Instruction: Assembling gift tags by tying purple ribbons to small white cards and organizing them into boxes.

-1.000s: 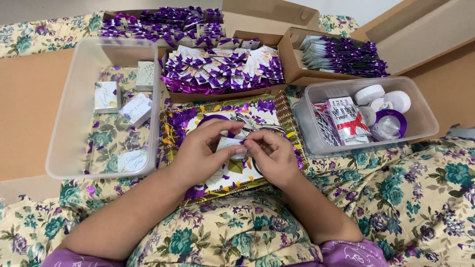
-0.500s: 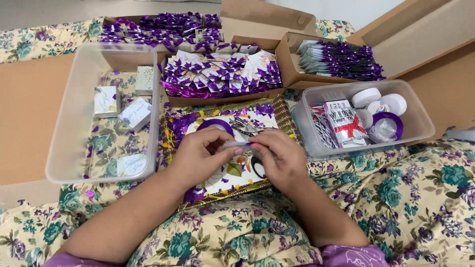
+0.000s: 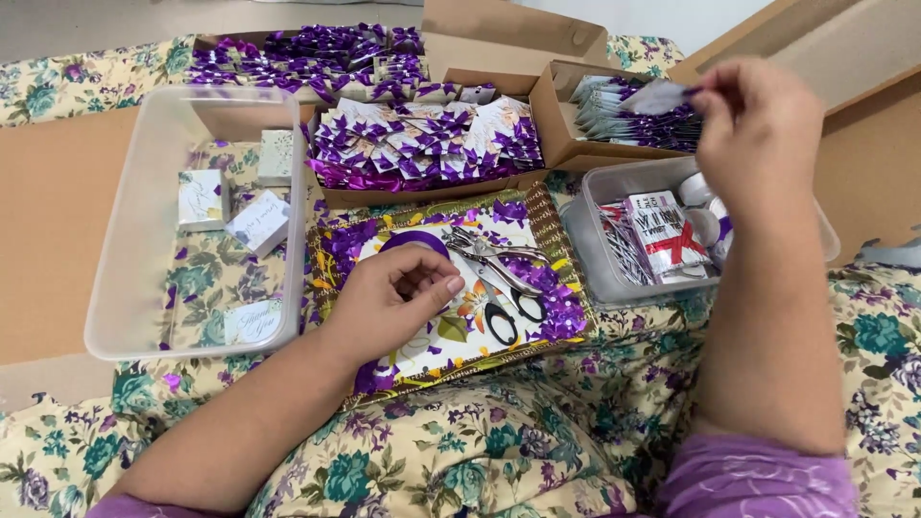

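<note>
Floral cloth spreads under my trays, where my right hand (image 3: 758, 134) pinches a small pale packet (image 3: 662, 96) above the cardboard box (image 3: 556, 105), while my left hand (image 3: 389, 302) curls empty near the scissors (image 3: 499, 283).

You see purple bows (image 3: 422, 144) in a brown cardboard box (image 3: 566, 125), and black-handled scissors (image 3: 494, 288) on a floral purple-and-gold tray (image 3: 547, 230). Your sleeve (image 3: 758, 480) is purple; the cloth (image 3: 460, 460) is cream with teal flowers.

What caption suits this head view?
Right hand lifts a small purple-ribboned packet; left hand rests on the floral tray.
</note>
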